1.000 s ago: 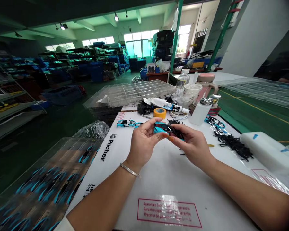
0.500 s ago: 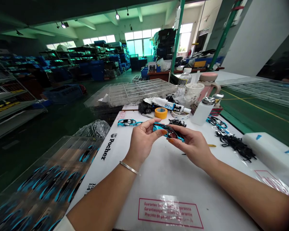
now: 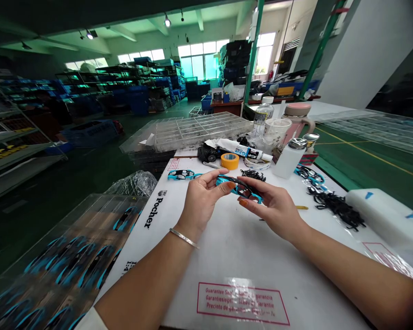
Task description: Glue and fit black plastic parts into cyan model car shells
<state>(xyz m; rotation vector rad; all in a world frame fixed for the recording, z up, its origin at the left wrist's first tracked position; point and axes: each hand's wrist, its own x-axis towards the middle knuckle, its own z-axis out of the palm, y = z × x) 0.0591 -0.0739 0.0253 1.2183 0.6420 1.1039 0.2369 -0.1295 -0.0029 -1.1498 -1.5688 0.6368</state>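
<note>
A light-blue and black plastic car-shaped shell (image 3: 238, 187) is held above a white, Pocher-printed work surface (image 3: 227, 261), gripped between two bare hands.
The left hand (image 3: 203, 198) pinches one end between thumb and fingers, the right hand (image 3: 277, 206) the other. Just beyond lie small black parts (image 3: 253, 175) and an orange tape roll (image 3: 229, 161); to the right stands a translucent white bottle with a metal cap (image 3: 288, 160), near a heap of thin black pieces (image 3: 340, 210).
</note>
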